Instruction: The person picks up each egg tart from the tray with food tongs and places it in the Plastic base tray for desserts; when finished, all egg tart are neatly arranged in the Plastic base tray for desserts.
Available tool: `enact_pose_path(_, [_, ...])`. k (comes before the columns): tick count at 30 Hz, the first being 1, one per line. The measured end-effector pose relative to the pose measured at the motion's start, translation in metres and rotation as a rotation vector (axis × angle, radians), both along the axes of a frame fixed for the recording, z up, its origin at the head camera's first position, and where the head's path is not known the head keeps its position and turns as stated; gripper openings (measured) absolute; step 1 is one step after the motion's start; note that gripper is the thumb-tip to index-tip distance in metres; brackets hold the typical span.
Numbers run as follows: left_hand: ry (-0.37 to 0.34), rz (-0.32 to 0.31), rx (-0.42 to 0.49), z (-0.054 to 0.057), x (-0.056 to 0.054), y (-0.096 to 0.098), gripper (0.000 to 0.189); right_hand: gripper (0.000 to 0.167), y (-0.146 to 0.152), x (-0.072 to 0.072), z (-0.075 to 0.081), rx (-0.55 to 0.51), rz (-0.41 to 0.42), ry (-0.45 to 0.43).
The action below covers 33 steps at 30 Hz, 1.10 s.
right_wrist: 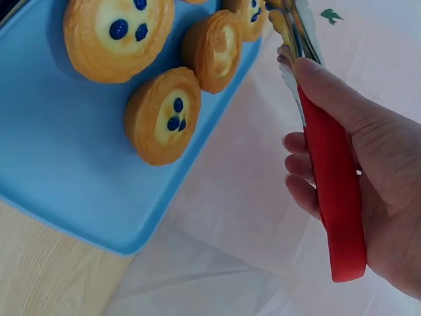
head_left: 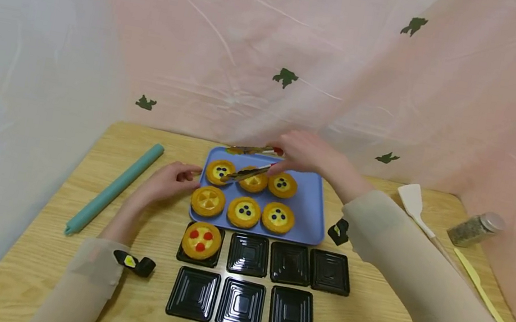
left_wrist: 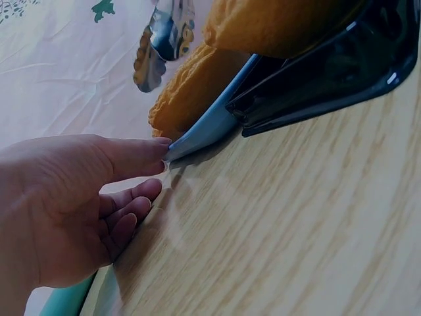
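Observation:
On the table is a blue tray bearing two rows of tarts, some topped with blueberries and others with pale yellow wedges. My left hand pinches the tray's left rim, thumb and forefinger at its edge in the left wrist view. Red-handled metal tongs are held in my right hand. Their arms are spread over the back row, with one tip overlapping the back-left blueberry tart in the head view. A tart with red berries sits in a black square container at front left.
Several black containers stand in two rows in front of the tray. A teal rolling pin lies at the left. To the right are a white spatula, a seasoning jar and a yellow knife. Fabric hangs behind the table.

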<state>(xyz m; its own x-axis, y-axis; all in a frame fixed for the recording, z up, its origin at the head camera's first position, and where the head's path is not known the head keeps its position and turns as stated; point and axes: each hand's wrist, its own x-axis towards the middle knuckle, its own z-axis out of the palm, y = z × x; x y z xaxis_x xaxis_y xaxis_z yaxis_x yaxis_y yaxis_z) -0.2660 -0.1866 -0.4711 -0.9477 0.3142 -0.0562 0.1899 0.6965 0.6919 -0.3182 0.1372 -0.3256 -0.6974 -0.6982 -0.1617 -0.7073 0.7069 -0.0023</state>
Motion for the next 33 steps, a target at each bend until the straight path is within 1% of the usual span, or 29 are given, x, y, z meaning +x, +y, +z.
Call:
enact_pose_path(2, [-0.001, -0.002, 0.001, 0.0, 0.001, 0.0, 0.05, 0.045, -0.003, -0.003, -0.002, 0.024, -0.014, -0.001])
enact_pose_path(6, [0.0, 0.001, 0.002, 0.001, 0.003, 0.0, 0.049, 0.047, -0.01, -0.008, -0.005, 0.066, -0.013, 0.011])
enact_pose_path(13, [-0.005, 0.006, 0.008, 0.001, 0.007, 0.001, 0.051, 0.053, -0.017, -0.008, -0.01, 0.106, 0.005, -0.001])
enact_pose_path(17, [-0.001, 0.01, 0.003, 0.001, 0.009, 0.002, 0.051, 0.06, -0.019, -0.008, -0.012, 0.115, 0.005, -0.005])
enact_pose_path(25, [-0.009, 0.011, 0.002, 0.0, 0.009, 0.002, 0.051, 0.056, -0.02, -0.004, -0.015, 0.131, 0.0, 0.01])
enact_pose_path(29, [0.019, -0.006, -0.007, 0.001, 0.009, 0.003, 0.05, 0.056, -0.019, -0.004, -0.016, 0.117, 0.0, 0.021])
enact_pose_path(33, [0.032, -0.011, -0.017, 0.001, 0.008, 0.002, 0.049, 0.056, -0.019, -0.004, -0.016, 0.104, 0.006, 0.026])
